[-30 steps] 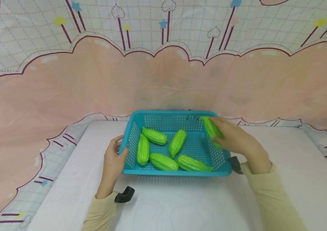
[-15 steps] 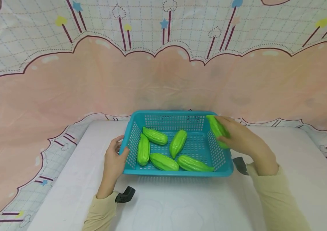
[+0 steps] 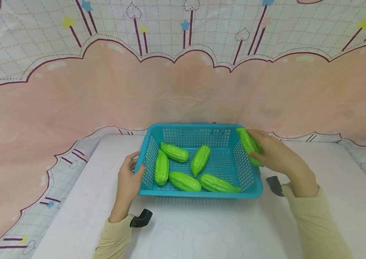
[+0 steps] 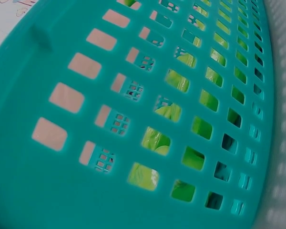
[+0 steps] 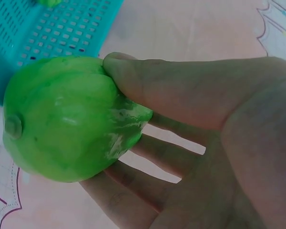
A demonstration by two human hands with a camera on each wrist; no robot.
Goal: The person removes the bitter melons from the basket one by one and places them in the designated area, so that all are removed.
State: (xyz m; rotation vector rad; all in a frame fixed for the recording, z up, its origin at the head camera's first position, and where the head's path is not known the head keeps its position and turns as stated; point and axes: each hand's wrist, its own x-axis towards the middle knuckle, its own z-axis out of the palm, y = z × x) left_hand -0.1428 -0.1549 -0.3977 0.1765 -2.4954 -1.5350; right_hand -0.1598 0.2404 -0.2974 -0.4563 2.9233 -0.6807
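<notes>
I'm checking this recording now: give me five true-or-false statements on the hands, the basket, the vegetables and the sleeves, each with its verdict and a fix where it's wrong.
1. The right hand holds a green gourd. True.
2. The left hand holds the side of the basket. True.
3. Only two more lie inside it. False: five other gourds lie there.
4. Both sleeves are black. False: the sleeves are pale.
5. In the left wrist view, green shows through the basket. True.
</notes>
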